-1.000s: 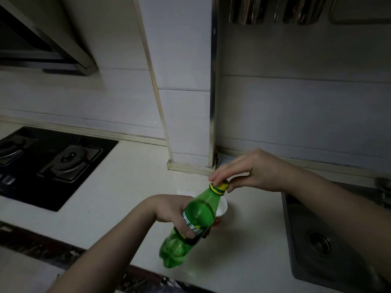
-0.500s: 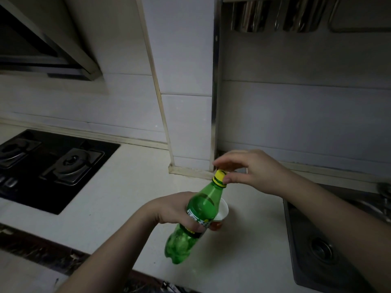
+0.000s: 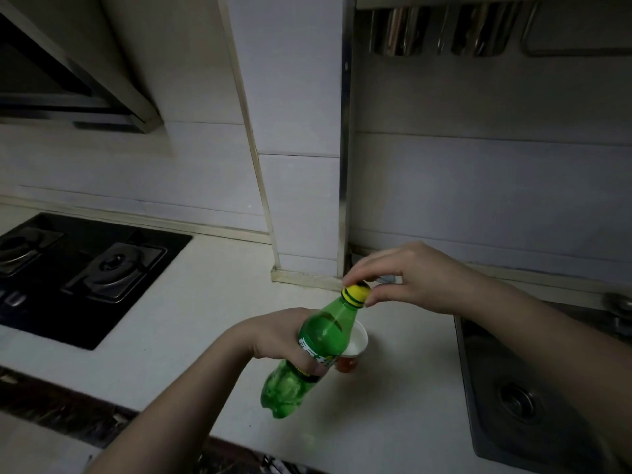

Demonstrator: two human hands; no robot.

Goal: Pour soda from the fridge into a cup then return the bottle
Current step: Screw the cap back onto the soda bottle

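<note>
Fingers: right hand (image 3: 415,280) pinches the yellow cap (image 3: 356,295) between thumb and fingertips; left hand (image 3: 284,336) is wrapped round the middle of the green bottle (image 3: 314,350), over the label.
Bottle position: held in the air above the counter (image 3: 191,316), tilted with its neck up and to the right, its base toward the camera.
Cup: a white-lined cup (image 3: 354,347) with a reddish outside stands on the counter just behind the bottle, partly hidden by it.
Cap state: on the neck; whether it is loose or tight I cannot tell.
Handling: thin plastic, likely light and a little springy, so a hard squeeze could push soda out once open; possibly damp and slippery if cold.
Best hold: round the labelled waist, as now.
Surroundings: hob (image 3: 78,268) to the left, sink (image 3: 533,398) to the right.
</note>
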